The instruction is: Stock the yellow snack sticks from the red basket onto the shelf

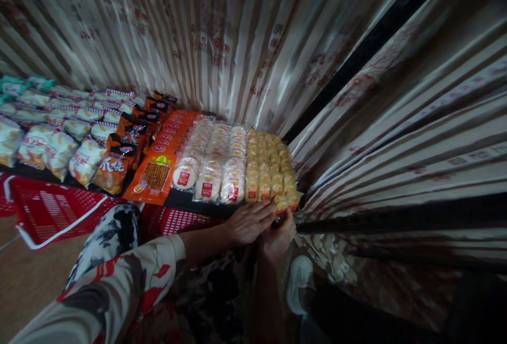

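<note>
My right hand point(279, 235) has its fingers closed on a small yellow snack packet point(290, 200) at the front right corner of the display. Beside it, my left hand point(249, 222) reaches in from the left, its fingers together and curled at the near edge of the same packet; its fingertips are partly hidden. Behind the hands stand tight rows of yellow packaged snacks point(264, 167). To their left run rows of clear-wrapped round white cakes point(208, 175) with red labels.
Farther left lie a flat orange snack bag point(158, 164), brown-orange bags point(114, 161) and white bags point(87, 156). Below the shelf's black edge is a red basket point(55, 206). A pleated curtain point(237, 43) hangs behind. A person's white shoe point(300, 283) shows at lower right.
</note>
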`<state>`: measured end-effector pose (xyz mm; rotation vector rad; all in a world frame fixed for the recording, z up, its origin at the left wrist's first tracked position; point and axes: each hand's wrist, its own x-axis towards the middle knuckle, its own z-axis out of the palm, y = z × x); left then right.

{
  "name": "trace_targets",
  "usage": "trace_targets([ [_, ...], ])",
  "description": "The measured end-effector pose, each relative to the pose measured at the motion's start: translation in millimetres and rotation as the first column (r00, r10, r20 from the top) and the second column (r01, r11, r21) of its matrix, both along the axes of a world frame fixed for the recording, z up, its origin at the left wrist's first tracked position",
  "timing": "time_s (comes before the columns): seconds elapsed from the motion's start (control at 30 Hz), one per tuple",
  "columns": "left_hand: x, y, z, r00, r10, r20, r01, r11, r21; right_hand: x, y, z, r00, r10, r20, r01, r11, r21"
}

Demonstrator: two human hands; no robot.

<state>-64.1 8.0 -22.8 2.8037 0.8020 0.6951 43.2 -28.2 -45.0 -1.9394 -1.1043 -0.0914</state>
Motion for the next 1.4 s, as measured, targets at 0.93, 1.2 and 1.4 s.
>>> trace_targets([
  [0.93,3,2,-28.2,1.0,-0.013,-0.012,0.014,0.999,0.036,7,2,-5.0,0.989,0.137,-0.049,-0.134,0.99,0.047],
  [1.2,12,5,-27.7,0.997,-0.076,0.02,0.076,0.997,-0.014,12,4,0.2,0.987,0.155,-0.037,-0.15,0.982,0.112],
  [1.4,12,2,-39.1,0.998,-0.056,0.032,0.057,0.997,-0.052,13,3,-6.6,0.986,0.167,-0.001,-0.166,0.98,0.107],
])
